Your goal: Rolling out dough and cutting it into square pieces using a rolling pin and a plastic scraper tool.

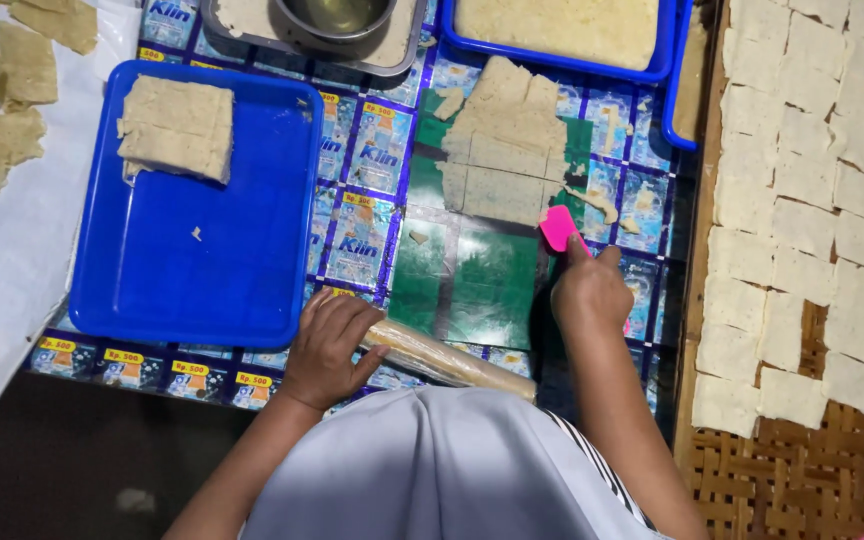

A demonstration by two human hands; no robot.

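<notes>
My right hand (589, 290) grips a small pink scraper (558, 227) whose blade touches the near right edge of a flat sheet of pale dough (505, 140), cut into squares, on a green mat (472, 275). My left hand (324, 345) rests on a wooden rolling pin (452, 360) lying at the near edge of the work surface. A blue plastic tray (202, 270) to the left holds a folded slab of dough (176, 127) in its far corner.
A woven bamboo rack (802, 460) on the right carries several cut dough squares (802, 230). Another blue tray (562, 65) with dough and a metal bowl (337, 20) in a metal tray stand at the far side. White paper (12, 250) with dough scraps lies far left.
</notes>
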